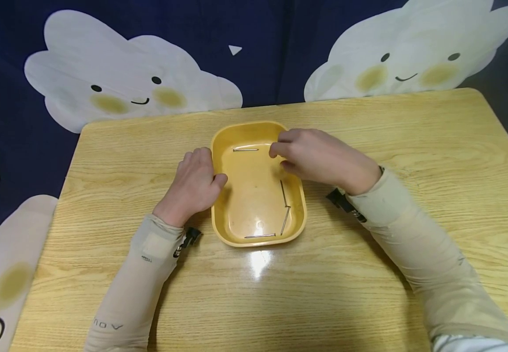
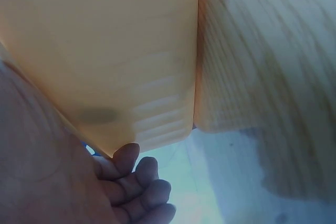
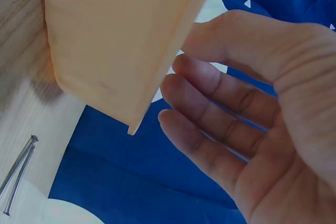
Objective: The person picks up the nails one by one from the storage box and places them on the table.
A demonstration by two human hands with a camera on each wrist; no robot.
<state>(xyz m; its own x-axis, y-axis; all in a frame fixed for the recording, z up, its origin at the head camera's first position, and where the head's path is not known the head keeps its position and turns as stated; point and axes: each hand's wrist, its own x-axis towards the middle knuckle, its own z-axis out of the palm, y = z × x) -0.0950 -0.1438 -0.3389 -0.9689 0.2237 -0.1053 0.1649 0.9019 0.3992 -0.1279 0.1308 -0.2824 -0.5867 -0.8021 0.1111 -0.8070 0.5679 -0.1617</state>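
Observation:
A yellow plastic tray (image 1: 256, 195) stands on the table with several metal nails in it. One nail (image 1: 246, 150) lies near its far wall, another nail (image 1: 260, 236) by its near wall, and others along the right side. My left hand (image 1: 194, 183) holds the tray's left rim, its thumb over the inside; in the left wrist view bent fingers (image 2: 149, 182) show beside the outer wall. Over the far right corner hovers my right hand (image 1: 313, 154), fingers loosely bent and apart, with nothing visible between them. In the right wrist view the tray wall partly hides its fingertips.
Two more nails (image 3: 20, 174) lie on the table outside the tray, visible in the right wrist view. The wooden table (image 1: 271, 298) ends at the back against a dark blue cloth (image 1: 263, 58) printed with white clouds.

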